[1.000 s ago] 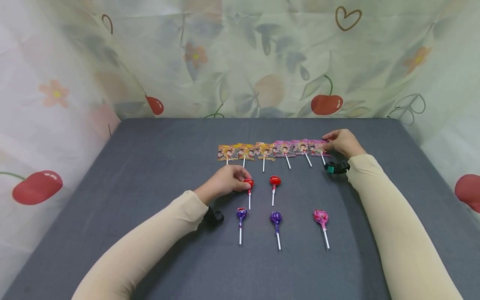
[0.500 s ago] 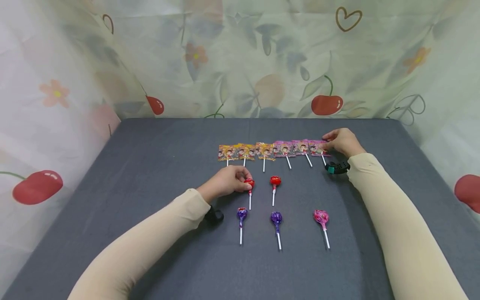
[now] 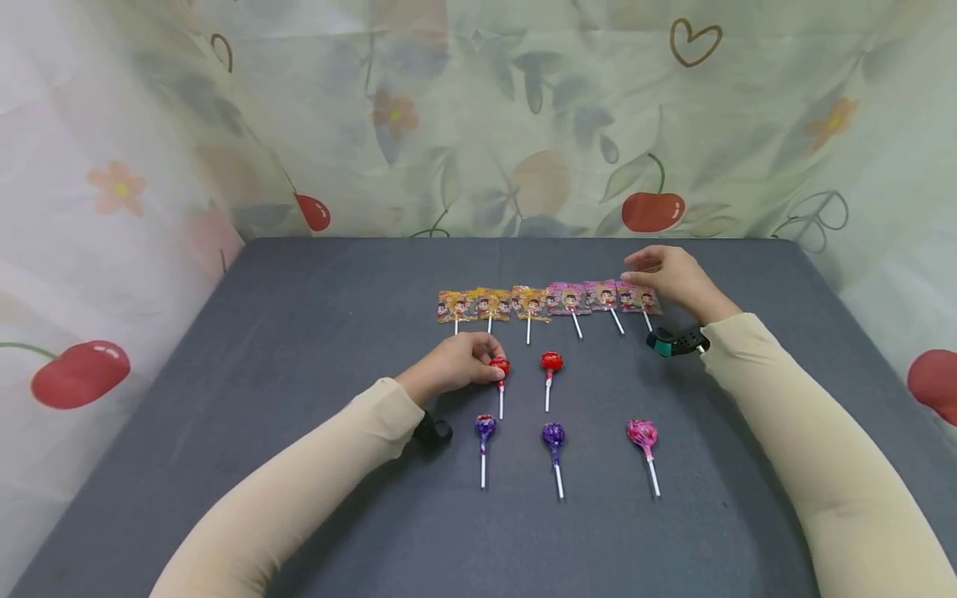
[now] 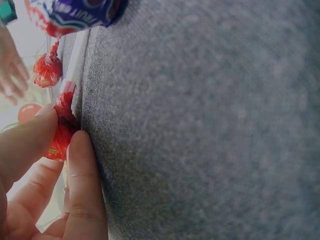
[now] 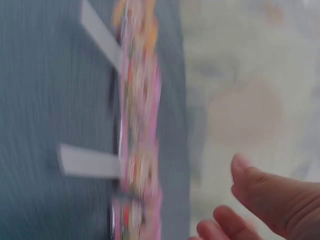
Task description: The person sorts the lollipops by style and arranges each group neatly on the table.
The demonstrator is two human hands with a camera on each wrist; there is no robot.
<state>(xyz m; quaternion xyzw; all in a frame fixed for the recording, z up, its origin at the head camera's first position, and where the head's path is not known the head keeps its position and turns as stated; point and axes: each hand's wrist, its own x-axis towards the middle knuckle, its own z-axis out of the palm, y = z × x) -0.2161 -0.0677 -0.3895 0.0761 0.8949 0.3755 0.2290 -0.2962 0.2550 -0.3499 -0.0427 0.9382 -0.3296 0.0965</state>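
A left hand (image 3: 452, 363) pinches a red lollipop (image 4: 65, 122) between thumb and finger on a gray table (image 3: 321, 332), a second red lollipop (image 3: 552, 362) at its three o'clock; well apart toward two o'clock, the right hand (image 3: 676, 278), fingers loose and holding nothing, hovers near a pink-wrapped lollipop (image 3: 640, 302).

Red lollipop (image 4: 65, 117) pinched; pink-packet lollipop (image 3: 638, 300) lying flat.
Red: round wrapped head, white stick pointing nearward. Pink: squarish printed wrapper, farther back, right, stick slanting.
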